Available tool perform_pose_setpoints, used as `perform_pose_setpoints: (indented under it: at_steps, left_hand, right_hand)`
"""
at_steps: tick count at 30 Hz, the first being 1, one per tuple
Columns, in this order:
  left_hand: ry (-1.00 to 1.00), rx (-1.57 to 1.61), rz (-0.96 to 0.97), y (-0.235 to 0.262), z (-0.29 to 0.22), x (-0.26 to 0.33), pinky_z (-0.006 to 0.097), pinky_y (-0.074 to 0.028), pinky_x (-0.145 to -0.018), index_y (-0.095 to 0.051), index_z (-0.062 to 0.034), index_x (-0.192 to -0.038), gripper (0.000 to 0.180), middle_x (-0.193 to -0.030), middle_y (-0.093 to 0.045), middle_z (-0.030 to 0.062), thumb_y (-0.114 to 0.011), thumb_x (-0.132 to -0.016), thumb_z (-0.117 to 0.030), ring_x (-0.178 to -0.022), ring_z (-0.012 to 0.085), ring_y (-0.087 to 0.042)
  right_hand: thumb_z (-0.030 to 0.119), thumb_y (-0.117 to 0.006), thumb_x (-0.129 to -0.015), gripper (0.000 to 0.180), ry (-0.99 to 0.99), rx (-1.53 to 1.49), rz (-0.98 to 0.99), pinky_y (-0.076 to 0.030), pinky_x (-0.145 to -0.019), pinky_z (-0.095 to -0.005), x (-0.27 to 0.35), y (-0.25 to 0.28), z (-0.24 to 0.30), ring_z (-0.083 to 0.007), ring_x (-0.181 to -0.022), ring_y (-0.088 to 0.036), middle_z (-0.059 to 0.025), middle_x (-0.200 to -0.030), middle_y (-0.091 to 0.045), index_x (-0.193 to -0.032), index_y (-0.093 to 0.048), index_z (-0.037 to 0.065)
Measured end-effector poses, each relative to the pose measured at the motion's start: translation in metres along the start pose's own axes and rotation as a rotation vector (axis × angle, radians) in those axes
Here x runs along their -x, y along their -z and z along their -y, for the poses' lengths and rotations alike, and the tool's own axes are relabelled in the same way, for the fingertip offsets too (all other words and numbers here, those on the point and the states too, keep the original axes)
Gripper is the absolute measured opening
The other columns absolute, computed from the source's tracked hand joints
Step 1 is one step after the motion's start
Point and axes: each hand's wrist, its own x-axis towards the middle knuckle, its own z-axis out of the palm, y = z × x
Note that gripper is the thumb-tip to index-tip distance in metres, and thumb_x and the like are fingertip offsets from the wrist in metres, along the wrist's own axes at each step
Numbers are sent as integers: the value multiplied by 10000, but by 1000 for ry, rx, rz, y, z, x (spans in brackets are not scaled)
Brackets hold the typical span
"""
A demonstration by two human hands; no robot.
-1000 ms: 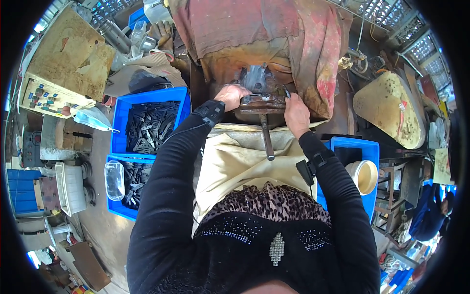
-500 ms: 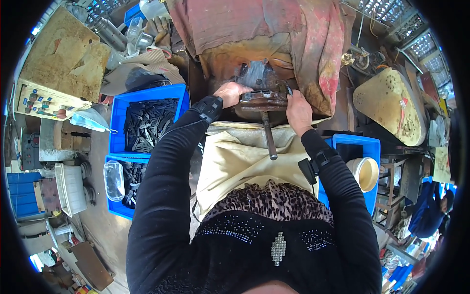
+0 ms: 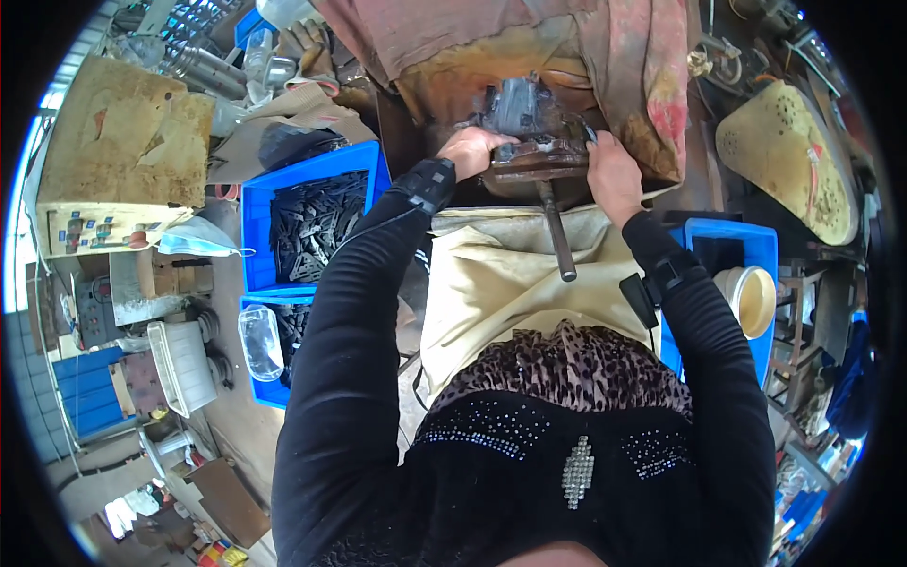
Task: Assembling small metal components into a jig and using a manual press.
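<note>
Machine: the rusty brown metal press (image 3: pixel 539 156) sits right in front of the person, above the cream apron (image 3: pixel 501 283).
Left hand (image 3: pixel 475 149): fingers curled on the press's left side.
Right hand (image 3: pixel 612 175): pressed on its right side, near the dirty red cloth (image 3: pixel 642 76).
Handle: a thin metal rod (image 3: pixel 556 231) sticks out toward the lap.
How far: many dark metal pieces still fill the blue plastic bin (image 3: pixel 312 222).
Room: tight; bins on both sides.

Rusty metal fixture (image 3: pixel 534 156), clamped between both sets of fingers

Dark grimy block on top, long handle rod (image 3: pixel 557 231) sticking down below the fingers.
</note>
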Motion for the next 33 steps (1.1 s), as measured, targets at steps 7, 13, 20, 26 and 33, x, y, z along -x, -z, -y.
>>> perform_pose_setpoints:
  at_steps: [7,13,20,26,33]
  left_hand:
    - [29,-36,-32,22,-16,17,381,-466,-931,-688,-138,-1159,483,-1058,-643,139,-575,-714,10,-1049,342,-592]
    - [44,-448,-187,28,-81,38,424,-431,-972,-638,-122,-1216,583,-1089,-610,127,-594,-658,42,-1068,332,-563]
    - [-448,-188,-91,-31,-166,71,542,-263,-1142,-625,-148,-1132,502,-1073,-629,42,-670,-637,-76,-1216,236,-517]
    - [-455,-248,-205,-29,-158,62,527,-333,-1099,-626,-156,-1064,408,-1028,-657,20,-706,-670,-88,-1111,214,-594]
    - [-54,181,-662,39,-159,-21,406,-527,-730,-518,-72,-1130,310,-925,-682,118,-670,-861,-94,-815,337,-677]
  right_hand:
    - [201,-502,-961,171,-57,19,29,-485,-711,-521,-1,5,5,-438,-849,-606,-224,-946,-622,-1020,-522,42]
    - [212,-506,-958,180,-25,-28,-39,-482,-707,-532,-2,2,4,-443,-826,-604,-222,-933,-621,-1010,-519,39]
    - [212,-513,-954,177,-24,-59,-28,-478,-698,-536,2,5,6,-445,-808,-601,-222,-916,-617,-1001,-521,41]
    - [190,-511,-953,165,-75,-156,-120,-472,-709,-521,2,6,2,-444,-831,-596,-224,-938,-619,-1021,-531,41]
    - [161,-511,-951,154,-73,-229,-159,-468,-718,-511,-1,14,2,-445,-849,-590,-225,-953,-620,-1040,-535,37]
